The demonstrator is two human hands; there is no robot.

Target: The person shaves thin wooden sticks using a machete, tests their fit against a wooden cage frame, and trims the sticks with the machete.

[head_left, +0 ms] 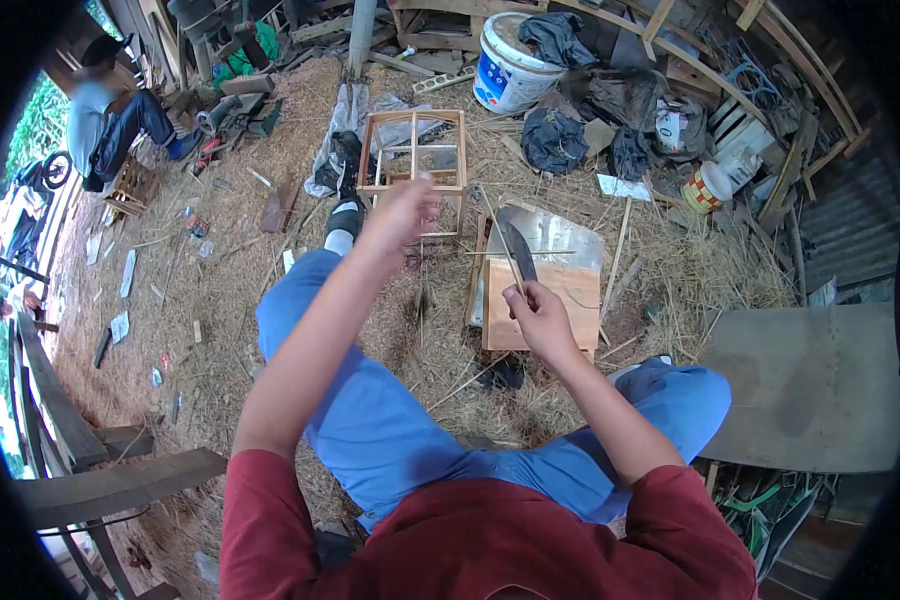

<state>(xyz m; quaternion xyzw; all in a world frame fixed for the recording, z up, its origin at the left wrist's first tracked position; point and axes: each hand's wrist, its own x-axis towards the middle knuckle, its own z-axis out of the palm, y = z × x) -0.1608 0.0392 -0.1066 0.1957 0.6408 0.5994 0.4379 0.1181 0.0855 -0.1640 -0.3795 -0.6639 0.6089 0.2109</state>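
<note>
My right hand (545,318) is closed round a knife with a broad dark blade (516,245) pointing away from me. A thin pale strip (500,225) runs alongside the blade down to my thumb, apparently in the same grip. Beneath them a light wooden board (565,290) lies beside a shiny metal-like sheet (565,240). My left hand (402,215) is raised in front of an open wooden frame (463,150). Its fingers are blurred, half curled and apart, and nothing shows in them. Whether it touches the frame I cannot tell.
Straw and shavings cover the ground. A white bucket (510,75) and black plastic bags (553,140) stand at the back. A flat grey panel (805,390) lies at right, and curved planks (120,487) at left. Another person (100,120) sits far left.
</note>
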